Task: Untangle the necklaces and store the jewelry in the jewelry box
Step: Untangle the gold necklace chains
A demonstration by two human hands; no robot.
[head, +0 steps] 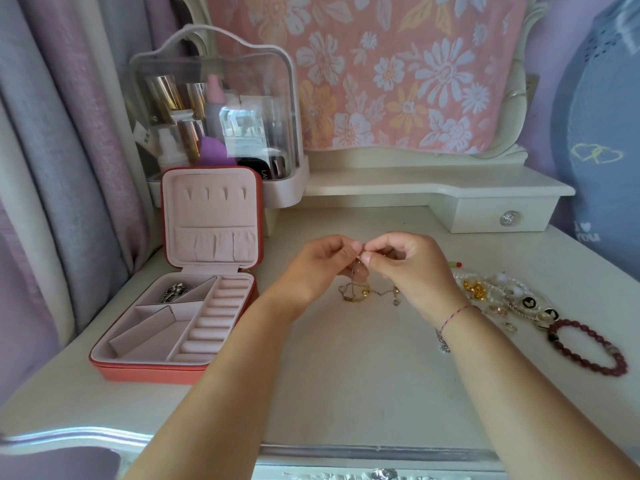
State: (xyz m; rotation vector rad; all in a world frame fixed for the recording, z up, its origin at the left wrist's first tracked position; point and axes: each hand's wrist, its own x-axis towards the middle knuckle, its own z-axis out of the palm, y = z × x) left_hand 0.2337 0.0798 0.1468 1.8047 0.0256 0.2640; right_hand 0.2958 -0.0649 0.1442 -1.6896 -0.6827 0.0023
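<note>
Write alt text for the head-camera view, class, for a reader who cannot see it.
A left hand and a right hand pinch a tangle of fine chain necklaces over a white dressing table. At left, an open pink-lined jewelry box holds one silver piece; at right lie more jewelry pieces, among them a dark red bead bracelet.

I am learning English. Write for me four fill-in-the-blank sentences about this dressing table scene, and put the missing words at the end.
1. The left hand and the right hand pinch a tangled ____ above the dressing table.
2. The jewelry box stands with its lid ____.
3. The dark red bead bracelet lies on the ____ side of the table.
4. A silver piece lies in the box's far-____ compartment.
Missing words: necklace, open, right, left.
</note>
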